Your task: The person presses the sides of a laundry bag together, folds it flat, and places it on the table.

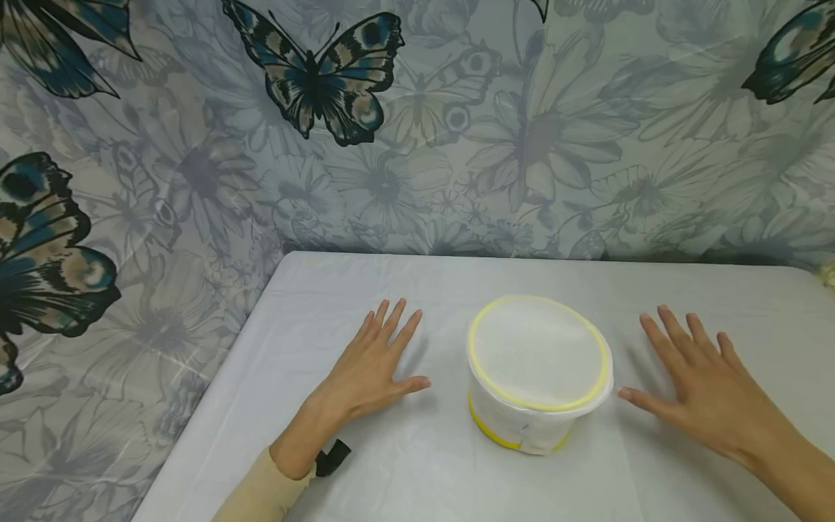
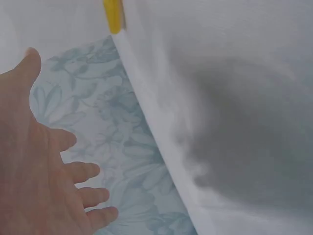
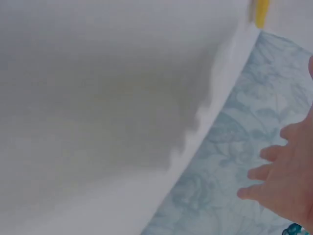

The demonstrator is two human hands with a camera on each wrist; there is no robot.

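A round white tub (image 1: pixel 540 355) with a yellow ring on its lid and a yellow band at its base stands upright on the white-covered table. My left hand (image 1: pixel 368 370) hovers to the left of the tub, palm down, fingers straight and spread, holding nothing. On the tub's other side my right hand (image 1: pixel 707 391) is spread the same way, thumb pointing toward the tub and apart from it. In the left wrist view the left hand (image 2: pixel 44 166) has its fingers extended. The right hand (image 3: pixel 288 171) shows partly at the edge of the right wrist view.
A white cloth covers the table (image 1: pixel 365 279), whose back edge lies close to a wall (image 1: pixel 457 181) patterned with grey flowers and blue butterflies. A black strap (image 1: pixel 333 458) is at the left wrist. Both hands cast shadows on the cloth.
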